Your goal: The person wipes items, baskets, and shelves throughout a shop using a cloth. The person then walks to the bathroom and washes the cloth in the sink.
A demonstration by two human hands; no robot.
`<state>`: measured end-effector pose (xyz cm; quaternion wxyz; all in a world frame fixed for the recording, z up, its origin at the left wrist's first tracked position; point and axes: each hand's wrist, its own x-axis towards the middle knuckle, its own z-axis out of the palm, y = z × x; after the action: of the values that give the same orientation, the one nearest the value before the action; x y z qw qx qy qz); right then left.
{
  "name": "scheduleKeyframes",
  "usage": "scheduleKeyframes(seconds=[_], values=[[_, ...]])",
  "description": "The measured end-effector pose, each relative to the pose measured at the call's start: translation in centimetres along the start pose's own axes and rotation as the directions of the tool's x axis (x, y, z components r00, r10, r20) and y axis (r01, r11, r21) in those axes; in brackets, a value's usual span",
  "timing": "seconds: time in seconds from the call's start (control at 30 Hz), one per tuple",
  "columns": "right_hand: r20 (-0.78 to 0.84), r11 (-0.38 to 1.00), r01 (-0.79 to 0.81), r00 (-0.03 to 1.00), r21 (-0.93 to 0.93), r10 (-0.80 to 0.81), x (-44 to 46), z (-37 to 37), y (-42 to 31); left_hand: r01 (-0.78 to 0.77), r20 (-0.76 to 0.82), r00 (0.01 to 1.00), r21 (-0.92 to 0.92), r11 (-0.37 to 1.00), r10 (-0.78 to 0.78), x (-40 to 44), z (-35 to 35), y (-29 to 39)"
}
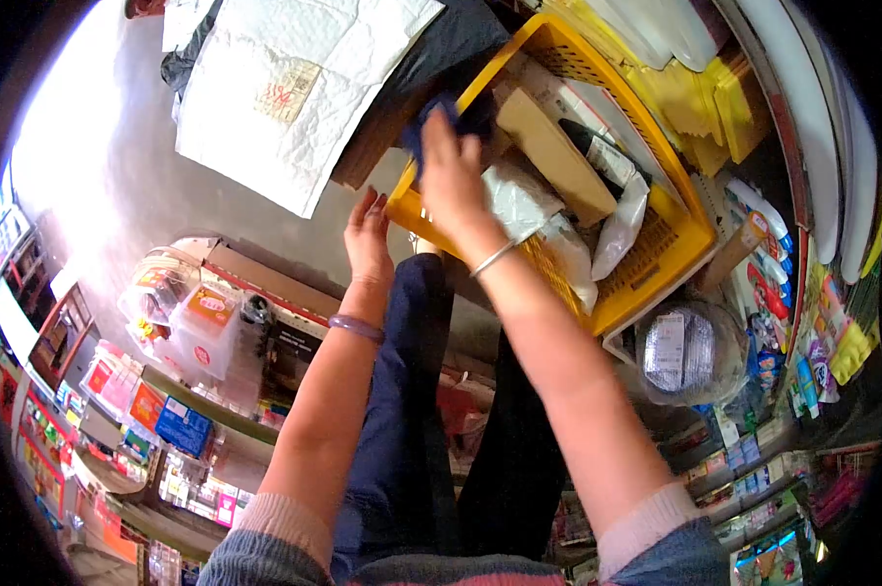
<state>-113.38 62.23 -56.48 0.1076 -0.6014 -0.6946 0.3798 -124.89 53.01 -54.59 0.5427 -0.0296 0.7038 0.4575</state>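
A yellow plastic basket [690, 252] holds a long brown cardboard box [556, 156], white plastic-wrapped packages [519, 202] and a dark item in clear wrap. Over its left edge is my right hand [451, 181], slightly blurred, with a dark blue item [423, 132] at its fingers. My left hand [369, 239] is beside the basket's lower left corner, its fingers apart and nothing in them. A large white padded parcel [294, 88] with a label lies to the upper left, on top of black plastic.
Shelves with plastic tubs [207, 317] and packets stand at the left. At the right are a round wrapped foil package [680, 352], a cardboard tube [734, 252] and small colourful goods. Yellow envelopes [724, 107] lie at the upper right. My legs show below the basket.
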Motion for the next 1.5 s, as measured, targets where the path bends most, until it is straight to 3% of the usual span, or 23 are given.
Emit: scheduleKeyframes(seconds=[0.07, 0.13, 0.27, 0.33, 0.4, 0.43, 0.5, 0.53, 0.6, 0.67, 0.73, 0.8, 0.9, 0.97, 1.03, 1.07, 1.13, 1.2, 1.3, 1.37, 1.4, 1.43, 1.5], values=[[0.162, 0.998, 0.015, 0.986, 0.059, -0.025, -3.7, 1.7, -2.7, 0.159, -0.114, 0.974, -0.277, 0.948, -0.197, -0.1, -0.8, 0.2], [0.246, 0.98, 0.15, 0.962, -0.131, -0.115, -6.0, 2.2, -4.2, 0.245, 0.052, 0.967, -0.441, 0.863, -0.248, 0.5, -2.3, -0.7], [0.349, 0.943, 0.261, 0.92, -0.208, -0.177, -7.5, 2.2, -3.6, 0.286, 0.053, 0.956, -0.38, 0.88, -0.288, 1.9, -3.8, -1.4], [0.324, 0.945, 0.27, 0.925, -0.187, -0.2, -9.3, 1.7, -2.2, 0.277, 0.201, 0.953, -0.278, 0.92, -0.226, 1.5, -3.2, -0.6], [0.352, 0.929, 0.308, 0.909, -0.207, -0.223, -12.0, 0.2, -0.2, 0.26, -0.035, 0.962, -0.203, 0.944, -0.272, 0.2, -1.6, -0.1], [0.435, 0.916, 0.343, 0.872, -0.21, -0.226, -13.8, 0.2, 1.9, 0.244, -0.041, 0.966, -0.195, 0.95, -0.257, -0.1, -1.4, -0.1], [0.346, 0.942, 0.318, 0.9, -0.111, -0.263, -17.4, -2.6, 6.0, 0.214, -0.042, 0.973, -0.185, 0.959, -0.225, -0.1, -0.8, -0.5], [0.405, 0.996, 0.053, 0.914, -0.072, -0.019, -19.3, -4.0, 7.4, 0.195, -0.028, 0.979, -0.18, 0.964, -0.203, 0.1, -0.9, -0.8], [0.408, 0.978, 0.115, 0.912, -0.173, -0.036, -23.8, -7.2, 11.7, 0.158, 0.0, 0.987, -0.17, 0.973, -0.16, 0.5, -1.4, -1.5], [0.445, 0.954, -0.04, 0.878, -0.299, 0.176, -27.8, -10.6, 14.5, 0.139, -0.018, 0.99, -0.112, 0.984, -0.142, 0.0, -0.8, -1.4], [0.306, 0.932, -0.148, 0.917, -0.33, 0.254, -33.0, -12.2, 18.8, 0.07, 0.039, 0.997, -0.07, 0.995, -0.067, -0.3, -1.1, -1.9], [0.396, 0.88, 0.03, 0.9, -0.475, 0.183, -34.8, -14.5, 21.1, 0.108, -0.082, 0.989, -0.159, 0.981, -0.123, -0.5, -0.3, -1.8], [0.359, 0.957, -0.156, 0.902, -0.245, 0.239, -33.8, -14.2, 20.7, 0.095, -0.066, 0.992, -0.136, 0.986, -0.105, -0.4, -0.9, -2.1], [0.112, 0.926, -0.374, 0.923, 0.05, 0.367, -29.4, -13.6, 17.3, 0.104, -0.038, 0.993, -0.104, 0.989, -0.109, -0.5, -0.8, -1.9], [-0.101, 0.945, -0.223, 0.962, 0.237, 0.252, -24.4, -13.1, 11.9, 0.22, 0.003, 0.975, -0.067, 0.973, -0.22, -1.6, -0.1, -1.7], [-0.16, 0.965, -0.145, 0.97, 0.22, 0.182, -22.9, -10.9, 10.5, 0.277, 0.02, 0.961, -0.046, 0.96, -0.277, -2.1, 0.3, -1.7], [0.104, 0.994, -0.05, 0.994, 0.099, 0.04, -20.8, -5.6, 9.1, 0.329, 0.034, 0.944, 0.009, 0.944, -0.33, -1.6, 0.0, -3.7], [0.007, 0.975, 0.05, 0.999, -0.216, -0.05, -20.9, -3.8, 6.6, 0.317, 0.052, 0.944, 0.115, 0.941, -0.325, -2.0, 0.4, -4.8], [0.157, 0.988, -0.121, 0.978, -0.098, 0.135, -23.0, -5.3, 10.2, 0.345, -0.008, 0.938, 0.147, 0.927, -0.347, -1.4, 0.3, -4.5], [0.196, 0.936, -0.242, 0.935, -0.256, 0.296, -26.3, -8.2, 13.7, 0.35, 0.002, 0.935, 0.148, 0.925, -0.354, -1.0, 0.5, -4.7], [0.092, 0.923, -0.133, 0.98, -0.362, 0.177, -29.0, -8.6, 16.9, 0.35, 0.004, 0.935, 0.135, 0.927, -0.354, -1.2, 0.4, -4.8], [0.225, 0.855, -0.265, 0.891, -0.446, 0.394, -30.5, -10.2, 18.6, 0.347, 0.006, 0.937, 0.121, 0.93, -0.35, -1.3, 0.4, -4.7], [0.198, 0.777, -0.252, 0.88, -0.577, 0.433, -31.6, -10.3, 20.0, 0.348, -0.015, 0.937, 0.119, 0.93, -0.349, -1.5, 0.7, -4.6]])
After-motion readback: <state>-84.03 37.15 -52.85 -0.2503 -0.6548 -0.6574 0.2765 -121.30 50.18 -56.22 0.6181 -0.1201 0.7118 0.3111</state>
